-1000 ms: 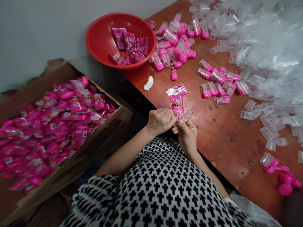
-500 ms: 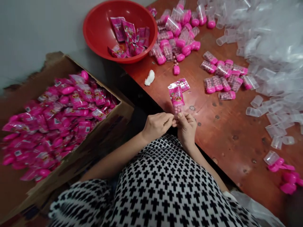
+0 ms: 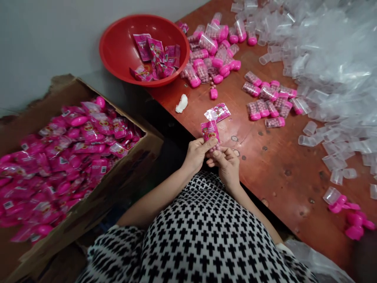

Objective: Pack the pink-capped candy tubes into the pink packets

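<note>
At the table's near edge, my left hand (image 3: pixel 196 155) is closed with its thumb on the front of a pink printed candy packet (image 3: pixel 209 130). My right hand (image 3: pixel 226 163) pinches the lower end of the same packet, where small pink balls show through a clear part. The fingers of both hands cover much of that lower end. Just beyond it, another pink packet (image 3: pixel 219 112) lies flat on the table. A crumpled white wad (image 3: pixel 182 103) rests to the left, and a pink cap with balls (image 3: pixel 213 93) stands farther back.
A red bowl (image 3: pixel 108 51) with several packets sits at the back left. Below it, a cardboard box (image 3: pixel 147 147) is full of pink packets (image 3: pixel 73 153). Pink-capped tubes (image 3: pixel 262 108) lie in groups on the brown table (image 3: pixel 265 169). Clear empty tubes (image 3: pixel 332 78) are heaped at right.
My left hand has moved up from the packet's bottom corner and its thumb now presses on the packet's front. The packet has come slightly lower and left. The whole view has shifted a little.
</note>
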